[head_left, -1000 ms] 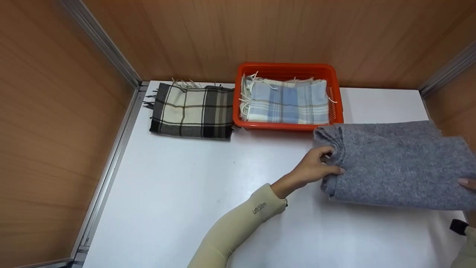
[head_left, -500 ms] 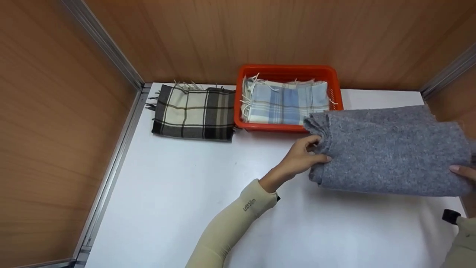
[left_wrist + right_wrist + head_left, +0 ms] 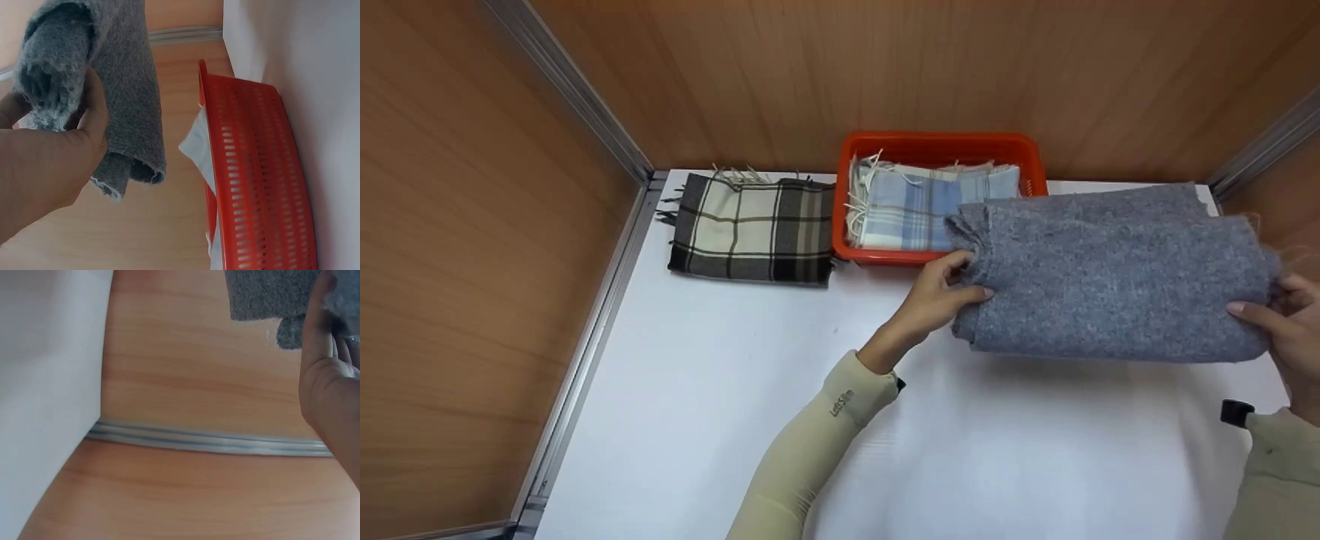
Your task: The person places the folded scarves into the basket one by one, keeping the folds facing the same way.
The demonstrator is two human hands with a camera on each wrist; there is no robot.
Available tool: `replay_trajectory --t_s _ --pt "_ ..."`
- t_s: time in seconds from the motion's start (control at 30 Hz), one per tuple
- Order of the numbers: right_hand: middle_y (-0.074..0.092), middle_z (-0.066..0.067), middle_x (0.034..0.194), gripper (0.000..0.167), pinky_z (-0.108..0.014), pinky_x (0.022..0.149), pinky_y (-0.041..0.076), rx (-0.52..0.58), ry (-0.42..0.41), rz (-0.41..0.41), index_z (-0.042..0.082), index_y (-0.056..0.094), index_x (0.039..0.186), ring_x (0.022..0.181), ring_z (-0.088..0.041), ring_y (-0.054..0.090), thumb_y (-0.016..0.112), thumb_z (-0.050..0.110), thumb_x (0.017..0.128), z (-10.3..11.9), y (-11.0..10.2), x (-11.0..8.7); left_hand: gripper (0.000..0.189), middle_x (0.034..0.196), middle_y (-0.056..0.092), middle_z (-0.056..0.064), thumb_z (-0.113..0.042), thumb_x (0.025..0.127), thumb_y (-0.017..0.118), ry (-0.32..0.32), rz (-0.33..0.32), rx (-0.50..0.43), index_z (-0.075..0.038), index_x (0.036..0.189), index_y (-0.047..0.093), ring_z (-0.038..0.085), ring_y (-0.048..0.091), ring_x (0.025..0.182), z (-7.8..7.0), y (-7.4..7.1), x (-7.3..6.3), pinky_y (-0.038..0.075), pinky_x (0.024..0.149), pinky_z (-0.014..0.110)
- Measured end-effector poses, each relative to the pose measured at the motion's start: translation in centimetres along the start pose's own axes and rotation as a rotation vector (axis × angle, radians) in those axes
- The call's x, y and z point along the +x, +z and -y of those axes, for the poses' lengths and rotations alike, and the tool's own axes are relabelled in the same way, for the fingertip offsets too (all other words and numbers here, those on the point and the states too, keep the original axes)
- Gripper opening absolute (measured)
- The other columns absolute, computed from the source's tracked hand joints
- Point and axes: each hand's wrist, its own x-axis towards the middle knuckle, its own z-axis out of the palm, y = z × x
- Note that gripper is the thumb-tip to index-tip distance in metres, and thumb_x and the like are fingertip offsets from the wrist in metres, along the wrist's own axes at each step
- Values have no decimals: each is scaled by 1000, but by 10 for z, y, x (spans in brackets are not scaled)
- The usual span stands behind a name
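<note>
A folded grey woollen scarf (image 3: 1110,277) is held up between both hands, raised off the table. My left hand (image 3: 934,296) pinches its left end, thumb on the front and fingers tucked behind; the left wrist view shows the layered folds of the scarf (image 3: 126,84) in its grasp. At the other end my right hand (image 3: 1294,330) grips the scarf, thumb in front. The scarf's left part overlaps the red basket (image 3: 877,257) in the head view. Inside the basket lies a folded blue and white plaid scarf (image 3: 911,210) with white fringe.
Left of the basket, against the back panel, lies a folded black, cream and brown plaid scarf (image 3: 750,229) with fringe. The white table (image 3: 720,390) is bounded by wood-look panels (image 3: 780,75) with metal rails (image 3: 585,97) at the corners.
Both hands have carried the grey scarf left and toward the back, so it now covers the basket's right front part in the head view. More of the right hand shows.
</note>
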Motion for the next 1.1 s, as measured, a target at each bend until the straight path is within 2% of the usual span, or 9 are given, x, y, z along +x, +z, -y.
replay_trajectory --t_s 0.1,0.2,0.4,0.53,0.83,1.1 --pt "74 -7 124 55 -16 93 53 34 -34 53 -8 68 129 115 -14 68 48 -36 86 -3 9 6 32 111 62 1 3 92 72 7 -26 10 5 123 67 8 55 97 -1 -8 1 47 85 22" --pt "72 -8 126 55 -16 94 53 26 -29 93 -7 67 131 115 -14 67 49 -35 87 -4 17 11 34 114 62 4 4 92 71 -2 -56 2 5 125 66 9 56 101 -1 -17 1 47 88 22" --pt "74 -5 118 52 -16 88 54 -15 12 106 0 71 127 107 -13 66 55 -31 89 -8 35 22 39 118 62 10 5 92 68 -2 -114 -15 7 131 65 12 56 104 -1 -35 4 47 91 24" --pt "72 -3 120 49 -15 88 53 -58 30 119 4 70 127 110 -13 64 60 -27 90 -12 47 29 40 117 62 10 7 93 66 5 -144 -17 9 133 63 13 56 104 0 -47 5 47 92 25" --pt "71 -2 120 47 -15 89 53 -70 74 159 9 68 128 111 -13 64 65 -21 92 -17 70 44 30 112 61 7 8 93 65 21 -205 7 7 123 64 14 54 102 0 -71 8 47 90 27" --pt "70 0 122 47 -14 90 53 -133 116 182 6 64 134 113 -11 64 70 -15 92 -18 88 59 28 112 62 9 6 92 66 8 -255 45 6 119 65 17 53 103 -1 -89 10 46 90 28"
